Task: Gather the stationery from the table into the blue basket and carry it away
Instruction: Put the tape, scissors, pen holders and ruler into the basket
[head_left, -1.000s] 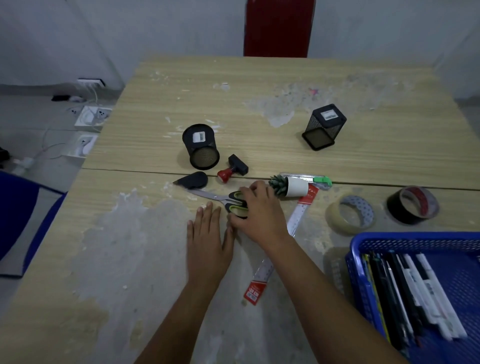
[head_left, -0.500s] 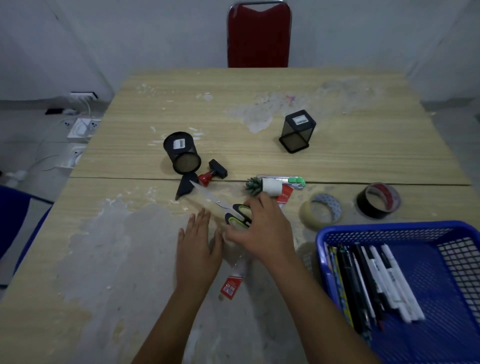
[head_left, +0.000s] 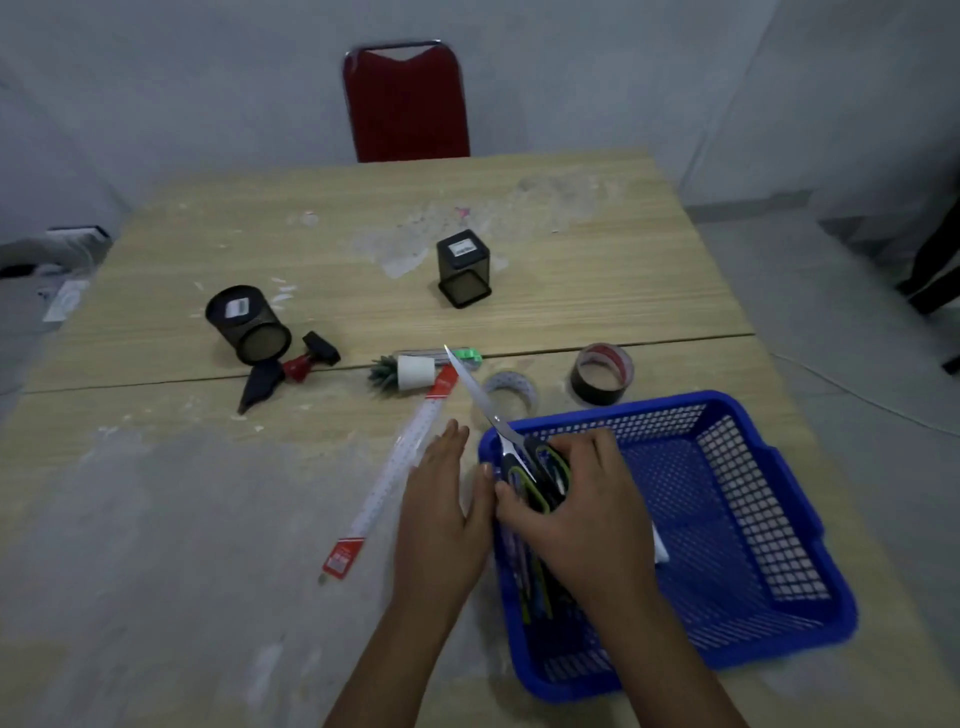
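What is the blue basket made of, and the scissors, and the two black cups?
The blue basket looks like glossy moulded plastic, with a grid of holes. The scissors seem to have shiny metal blades and black-and-green plastic handles, gripped by the right hand. The round cup and the square cup look like fine black wire mesh, probably metal.

I see basket right half open; pens fill left side, ruler and tapes crowd its far-left approach.

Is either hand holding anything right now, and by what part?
The right hand grips the scissors by their black and green handles, blades pointing away, over the blue basket. The left hand lies flat on the table, holding nothing.
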